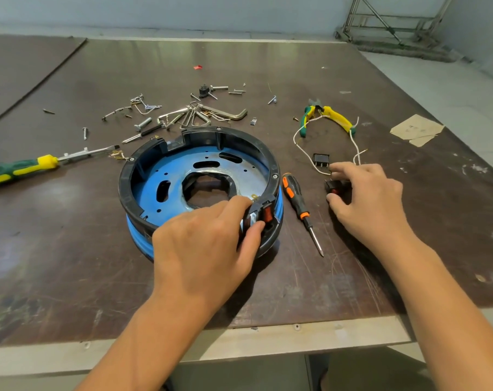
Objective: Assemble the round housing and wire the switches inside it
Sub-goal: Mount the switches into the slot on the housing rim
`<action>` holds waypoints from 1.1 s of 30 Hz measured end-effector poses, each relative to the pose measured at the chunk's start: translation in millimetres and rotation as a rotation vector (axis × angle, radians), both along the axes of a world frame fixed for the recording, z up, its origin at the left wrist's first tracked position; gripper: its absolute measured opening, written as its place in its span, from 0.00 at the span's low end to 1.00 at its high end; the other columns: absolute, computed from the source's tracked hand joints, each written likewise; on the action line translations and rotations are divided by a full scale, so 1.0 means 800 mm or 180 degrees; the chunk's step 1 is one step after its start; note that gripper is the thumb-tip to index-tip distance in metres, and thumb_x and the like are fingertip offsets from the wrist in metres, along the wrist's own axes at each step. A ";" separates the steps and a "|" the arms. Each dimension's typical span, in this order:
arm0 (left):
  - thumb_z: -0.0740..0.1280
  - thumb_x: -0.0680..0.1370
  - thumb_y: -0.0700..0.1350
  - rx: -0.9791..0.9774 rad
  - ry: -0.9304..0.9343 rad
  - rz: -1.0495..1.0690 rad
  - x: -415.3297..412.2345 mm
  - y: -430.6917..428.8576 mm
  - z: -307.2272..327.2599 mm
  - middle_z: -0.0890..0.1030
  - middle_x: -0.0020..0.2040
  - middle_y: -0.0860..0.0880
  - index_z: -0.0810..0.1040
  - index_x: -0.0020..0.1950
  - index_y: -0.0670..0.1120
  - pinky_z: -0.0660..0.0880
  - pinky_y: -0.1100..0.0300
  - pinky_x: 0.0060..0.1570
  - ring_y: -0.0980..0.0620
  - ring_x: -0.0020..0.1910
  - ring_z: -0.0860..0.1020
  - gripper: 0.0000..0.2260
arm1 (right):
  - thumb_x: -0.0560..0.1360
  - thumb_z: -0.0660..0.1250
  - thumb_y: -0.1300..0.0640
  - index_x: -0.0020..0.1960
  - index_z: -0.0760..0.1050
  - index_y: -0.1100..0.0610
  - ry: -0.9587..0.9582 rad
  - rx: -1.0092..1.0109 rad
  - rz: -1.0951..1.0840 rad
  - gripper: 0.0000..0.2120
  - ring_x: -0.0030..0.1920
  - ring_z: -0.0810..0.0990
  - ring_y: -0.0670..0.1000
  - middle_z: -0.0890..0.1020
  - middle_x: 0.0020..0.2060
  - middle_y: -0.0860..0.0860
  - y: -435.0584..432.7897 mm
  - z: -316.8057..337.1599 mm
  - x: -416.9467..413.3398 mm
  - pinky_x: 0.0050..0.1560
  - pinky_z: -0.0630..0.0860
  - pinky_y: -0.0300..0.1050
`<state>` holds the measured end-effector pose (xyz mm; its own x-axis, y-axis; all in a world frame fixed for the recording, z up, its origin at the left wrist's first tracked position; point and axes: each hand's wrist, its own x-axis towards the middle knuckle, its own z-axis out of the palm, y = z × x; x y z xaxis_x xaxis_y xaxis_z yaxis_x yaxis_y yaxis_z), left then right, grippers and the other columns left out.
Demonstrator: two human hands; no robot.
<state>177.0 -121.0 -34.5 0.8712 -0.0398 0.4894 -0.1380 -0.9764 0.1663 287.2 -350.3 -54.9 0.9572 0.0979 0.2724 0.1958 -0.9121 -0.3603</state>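
The round housing [160, 165], a black ring on a blue base plate, lies in the middle of the table. My left hand [200, 244] pinches a black rocker switch with a red button [263, 214] at the housing's near right rim. My right hand [366, 196] rests to the right on the table, its fingers closed around a second black switch with a red button [334, 189]. A third black switch [321, 160] lies just beyond it, beside a white wire [299, 142].
An orange-and-black screwdriver [299, 204] lies between the housing and my right hand. Yellow-green pliers [328, 115] sit behind the wire. A green-yellow screwdriver [28, 167] lies at the left. Several screws, clips and a hex key [231, 114] are scattered behind the housing.
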 end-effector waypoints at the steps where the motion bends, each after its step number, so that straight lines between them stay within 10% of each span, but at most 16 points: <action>1: 0.61 0.78 0.59 0.0024 -0.0013 0.0016 0.000 0.000 0.000 0.80 0.34 0.54 0.80 0.52 0.53 0.73 0.55 0.26 0.50 0.31 0.78 0.14 | 0.73 0.72 0.57 0.67 0.73 0.47 0.0036 0.0053 -0.0032 0.24 0.66 0.69 0.49 0.82 0.56 0.45 0.000 0.001 0.000 0.63 0.64 0.57; 8: 0.60 0.79 0.59 0.0078 -0.0025 0.0016 -0.001 0.000 -0.001 0.79 0.34 0.54 0.80 0.52 0.52 0.72 0.55 0.26 0.51 0.30 0.77 0.14 | 0.76 0.72 0.58 0.63 0.76 0.47 -0.0020 0.0472 0.0265 0.18 0.64 0.73 0.48 0.82 0.48 0.44 -0.002 0.008 -0.001 0.74 0.58 0.64; 12: 0.62 0.78 0.58 0.0113 -0.0122 -0.0002 0.000 0.000 -0.003 0.79 0.33 0.54 0.80 0.52 0.51 0.71 0.56 0.25 0.52 0.29 0.76 0.13 | 0.78 0.69 0.62 0.62 0.78 0.51 -0.0079 0.1602 0.0694 0.14 0.52 0.82 0.50 0.84 0.47 0.43 0.004 0.018 -0.006 0.56 0.78 0.53; 20: 0.63 0.78 0.58 0.0085 -0.0116 -0.0026 0.000 0.000 -0.003 0.79 0.33 0.54 0.81 0.52 0.51 0.73 0.54 0.26 0.51 0.30 0.76 0.13 | 0.77 0.69 0.68 0.65 0.77 0.58 0.0482 0.3146 0.1785 0.17 0.52 0.84 0.49 0.86 0.49 0.52 0.029 0.025 -0.025 0.52 0.79 0.39; 33: 0.64 0.77 0.58 -0.0110 -0.0432 -0.0058 0.001 -0.001 -0.007 0.81 0.40 0.54 0.78 0.60 0.51 0.67 0.60 0.27 0.52 0.30 0.76 0.16 | 0.74 0.73 0.64 0.53 0.82 0.64 0.0998 0.3395 0.2398 0.08 0.44 0.86 0.52 0.85 0.44 0.53 0.050 0.021 -0.035 0.47 0.81 0.41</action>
<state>178.0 -121.7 -40.4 0.7962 -0.0361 0.6039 -0.1790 -0.9676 0.1782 259.0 -310.1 -38.4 0.8001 0.5036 0.3260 0.3012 0.1326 -0.9443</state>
